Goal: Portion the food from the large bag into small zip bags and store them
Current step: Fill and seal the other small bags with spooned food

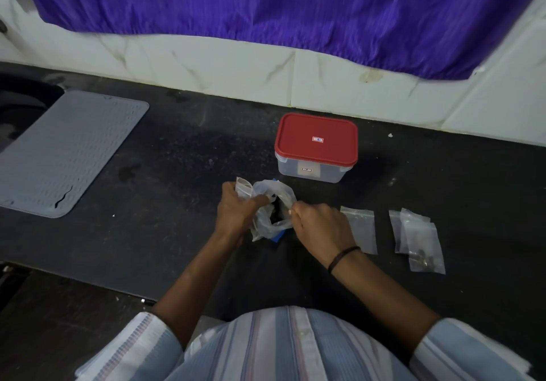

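The large clear plastic bag (273, 206) stands on the black counter (177, 159), its mouth pulled open with dark food inside. My left hand (236, 207) grips the bag's left rim and also holds a small zip bag (243, 187) against it. My right hand (320, 224) pinches the bag's right rim. To the right lie an empty small zip bag (362, 230) and two more small zip bags (419, 241), the nearer one with a little food at its bottom. A clear box with a red lid (316, 144) stands shut behind the large bag.
A grey ribbed mat (68, 153) lies at the left beside a dark sink (17, 100). White tiles (236, 67) and a purple curtain (266, 2) back the counter. Something blue (277, 236) lies under the large bag.
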The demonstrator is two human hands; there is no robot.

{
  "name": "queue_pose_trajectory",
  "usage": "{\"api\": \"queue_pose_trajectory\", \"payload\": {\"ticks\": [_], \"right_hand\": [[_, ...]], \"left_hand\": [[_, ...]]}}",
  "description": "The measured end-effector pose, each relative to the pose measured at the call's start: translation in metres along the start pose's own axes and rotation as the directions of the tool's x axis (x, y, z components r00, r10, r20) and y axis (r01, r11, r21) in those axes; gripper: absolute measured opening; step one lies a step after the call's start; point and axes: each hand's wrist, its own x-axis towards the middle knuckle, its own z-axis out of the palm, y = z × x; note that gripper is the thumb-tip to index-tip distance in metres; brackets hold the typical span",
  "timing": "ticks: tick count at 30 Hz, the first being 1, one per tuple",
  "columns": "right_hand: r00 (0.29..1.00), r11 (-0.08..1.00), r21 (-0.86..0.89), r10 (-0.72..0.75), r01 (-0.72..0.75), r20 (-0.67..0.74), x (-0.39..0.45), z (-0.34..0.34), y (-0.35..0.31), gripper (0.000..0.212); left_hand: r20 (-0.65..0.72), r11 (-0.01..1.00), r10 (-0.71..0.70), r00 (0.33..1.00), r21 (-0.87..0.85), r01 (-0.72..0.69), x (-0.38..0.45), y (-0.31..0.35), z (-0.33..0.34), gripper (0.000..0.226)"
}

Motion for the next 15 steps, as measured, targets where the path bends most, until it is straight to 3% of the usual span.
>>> {"api": "queue_pose_trajectory", "payload": {"ticks": [5, 10, 15], "right_hand": [[0.992, 0.982, 0.156, 0.099, -0.11, 0.073, -0.001, 0.014, 0.009, 0.024], [0.98, 0.936, 0.304, 0.142, -0.179, 0.139, 0.001, 0.019, 0.016, 0.02], [0.971, 0.917, 0.333, 0.17, -0.219, 0.171, 0.003, 0.016, 0.017, 0.02]], "left_hand": [[0.15, 0.992, -0.076, 0.986, -0.09, 0.09, -0.001, 0.003, 0.007, 0.018], [0.163, 0.958, -0.18, 0.97, -0.195, 0.211, 0.003, 0.001, 0.01, 0.034], [0.223, 0.937, -0.136, 0.965, -0.287, 0.198, 0.001, 0.0, 0.006, 0.023]]}}
